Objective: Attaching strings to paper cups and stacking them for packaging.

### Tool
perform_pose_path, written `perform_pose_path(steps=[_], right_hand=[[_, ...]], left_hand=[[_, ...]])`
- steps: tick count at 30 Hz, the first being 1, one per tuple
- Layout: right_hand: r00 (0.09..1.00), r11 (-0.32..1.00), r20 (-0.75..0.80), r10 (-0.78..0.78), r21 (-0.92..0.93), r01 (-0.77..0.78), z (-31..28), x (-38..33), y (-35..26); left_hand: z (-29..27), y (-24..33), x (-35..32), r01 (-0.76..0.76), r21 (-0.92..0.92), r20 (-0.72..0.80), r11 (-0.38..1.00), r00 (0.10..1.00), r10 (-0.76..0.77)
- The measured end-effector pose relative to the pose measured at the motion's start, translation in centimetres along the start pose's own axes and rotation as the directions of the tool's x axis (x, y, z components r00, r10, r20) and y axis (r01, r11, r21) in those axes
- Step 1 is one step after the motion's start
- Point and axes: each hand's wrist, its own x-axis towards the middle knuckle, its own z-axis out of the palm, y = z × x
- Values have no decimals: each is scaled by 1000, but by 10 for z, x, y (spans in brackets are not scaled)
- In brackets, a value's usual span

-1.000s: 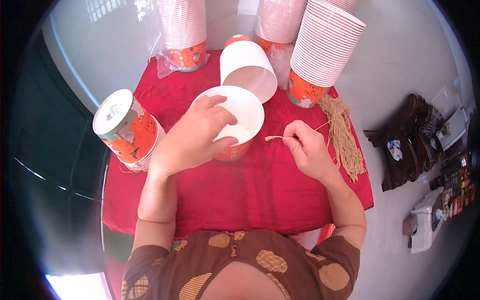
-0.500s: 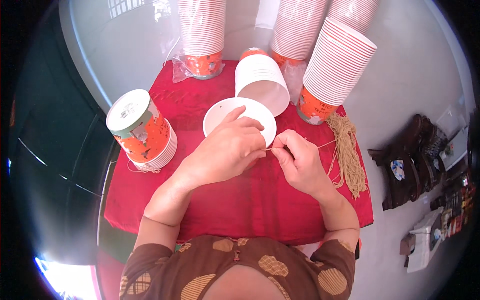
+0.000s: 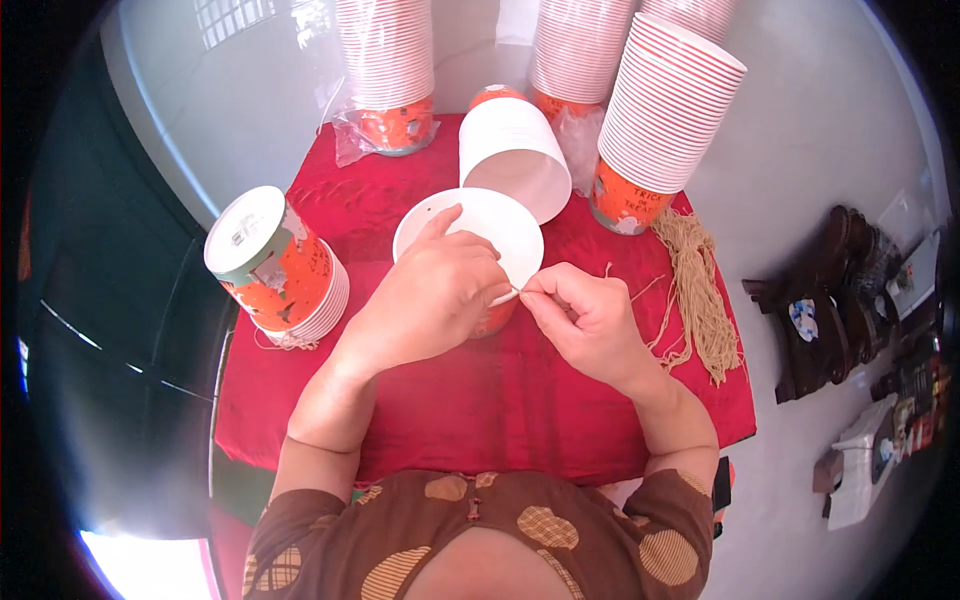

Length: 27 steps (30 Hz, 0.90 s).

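Note:
A white-rimmed orange paper bucket (image 3: pixel 505 225) stands upright before me, its body largely hidden under my hands. My left hand (image 3: pixel 425 300) lies across its near left rim, index finger stretched over the opening, thumb and other fingertips closed on a thin tan string (image 3: pixel 507 296). My right hand (image 3: pixel 582 325) meets it at the near right rim, thumb and forefinger pinching the same string. Behind my right hand a loose strand runs toward a bundle of tan strings (image 3: pixel 700 300) hanging at the table's right edge. Any knot is too small to make out.
Another white-sided bucket (image 3: pixel 512 140) lies on its side behind, mouth toward me. A tall bucket stack (image 3: pixel 665 110) stands back right; a plastic-wrapped stack (image 3: pixel 390 60) stands back left. Upturned orange buckets (image 3: pixel 285 270) with string at their base sit left on the red cloth (image 3: pixel 440 430).
My view has shifted slightly. Both hands have moved a little left along the rim with the string, still pinching it. The strand behind my right hand now hangs looser.

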Motion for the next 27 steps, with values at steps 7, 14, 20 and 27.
perform_pose_path(steps=[7, 14, 20, 27], right_hand=[[996, 997, -62, -59, -61, 55, 0, -2, 3], [983, 987, -123, -135, -106, 123, 4, -5, 4], [956, 959, -136, -260, -152, 239, 5, -4, 4], [956, 959, -126, -265, -137, 247, 6, -6, 5]], left_hand=[[5, -2, 0, 107, -135, -74, 985, 990, -117], [20, 4, 2, 33, -194, -147, 980, 987, -63], [20, 8, 3, 59, -367, -57, 928, 995, -86], [17, 6, 1, 23, -351, -88, 936, 994, -58]])
